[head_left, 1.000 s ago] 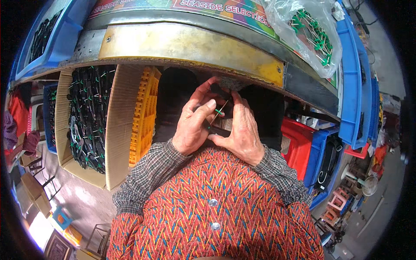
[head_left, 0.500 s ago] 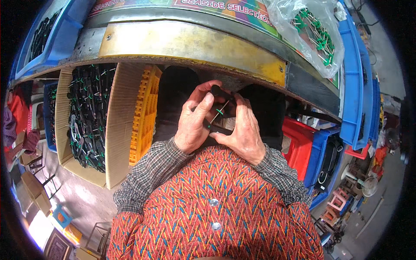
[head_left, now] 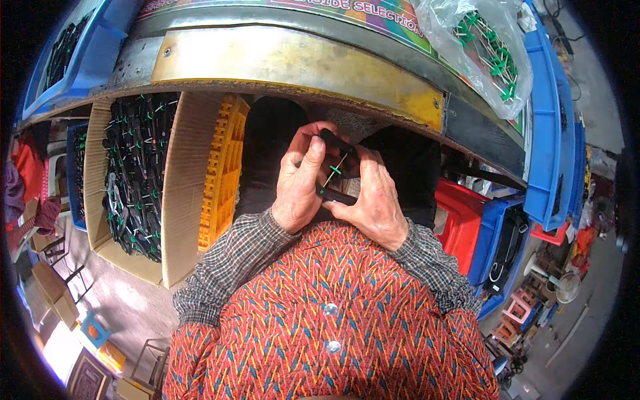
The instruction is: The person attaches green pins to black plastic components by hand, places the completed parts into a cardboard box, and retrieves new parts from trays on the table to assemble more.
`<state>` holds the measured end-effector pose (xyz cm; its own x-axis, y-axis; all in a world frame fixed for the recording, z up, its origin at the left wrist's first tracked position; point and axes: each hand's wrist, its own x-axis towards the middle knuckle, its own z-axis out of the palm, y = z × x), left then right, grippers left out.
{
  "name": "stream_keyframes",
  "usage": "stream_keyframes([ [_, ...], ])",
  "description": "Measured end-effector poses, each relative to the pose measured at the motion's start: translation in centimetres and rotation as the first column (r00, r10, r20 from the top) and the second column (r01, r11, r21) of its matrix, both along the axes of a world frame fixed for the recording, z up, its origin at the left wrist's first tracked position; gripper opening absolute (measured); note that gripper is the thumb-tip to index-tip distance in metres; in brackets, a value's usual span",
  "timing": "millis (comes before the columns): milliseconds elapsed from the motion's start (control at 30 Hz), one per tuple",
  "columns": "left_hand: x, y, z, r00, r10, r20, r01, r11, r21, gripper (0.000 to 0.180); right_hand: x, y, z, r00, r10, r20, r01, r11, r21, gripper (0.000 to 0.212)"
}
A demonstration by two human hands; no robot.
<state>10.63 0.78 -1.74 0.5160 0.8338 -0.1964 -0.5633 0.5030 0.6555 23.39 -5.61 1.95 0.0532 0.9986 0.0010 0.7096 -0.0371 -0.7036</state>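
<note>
Left hand (head_left: 298, 187): thumb up, its tip pressed to the black part (head_left: 337, 141), fingers curled round the far side, nearly closed, part gripped. Right hand (head_left: 378, 203): cupped, thumb spread well away from the fingers; fingertips were at the right end of the black part, thumb by a black bar (head_left: 343, 198) lower down. Couldn't tell how firmly the right fingers held anything, some were hidden. Couldn't tell if part and bar were joined.

A thin pin (head_left: 328, 179) ran slantwise between part and bar, with a green piece (head_left: 335, 170) across its middle. All of this sat between the hands, just below the bench edge (head_left: 300, 60), above the person's lap.

Left of the hands: a carton (head_left: 189, 173) full of black pieces (head_left: 139, 180) with green bits, an orange crate (head_left: 220, 177) beside it. On the bench at upper right, a clear bag (head_left: 517, 30) held green-and-metal pins (head_left: 497, 63). Blue trays stood at both bench ends, left one (head_left: 100, 67) with black items, right one (head_left: 539, 120). Red stool (head_left: 460, 217) low on the right, next to a blue bin (head_left: 481, 243).
</note>
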Motion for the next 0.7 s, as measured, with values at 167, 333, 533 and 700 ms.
stream_keyframes([
  [167,-0.1,0.0,0.5,0.995,0.008,-0.096,-0.006,1.0,0.02,0.036,-0.1,-0.1,-0.3,1.0,-0.017,-0.004,0.017,0.998,-0.062,0.095],
  [333,-0.2,0.1,0.5,0.985,-0.009,-0.174,0.013,1.0,0.025,0.037,-0.3,-0.1,-0.4,1.0,-0.024,-0.014,0.023,0.999,-0.028,0.086],
  [533,0.3,0.0,0.8,0.991,0.044,-0.124,-0.046,0.999,-0.013,0.037,-0.7,0.1,0.0,0.994,-0.075,-0.077,0.068,0.993,-0.092,0.071],
  [700,-0.2,0.2,1.3,0.973,0.033,-0.23,-0.024,0.999,0.04,0.037,-1.0,-0.2,-0.2,0.995,-0.06,-0.076,0.055,0.996,-0.067,0.061],
])
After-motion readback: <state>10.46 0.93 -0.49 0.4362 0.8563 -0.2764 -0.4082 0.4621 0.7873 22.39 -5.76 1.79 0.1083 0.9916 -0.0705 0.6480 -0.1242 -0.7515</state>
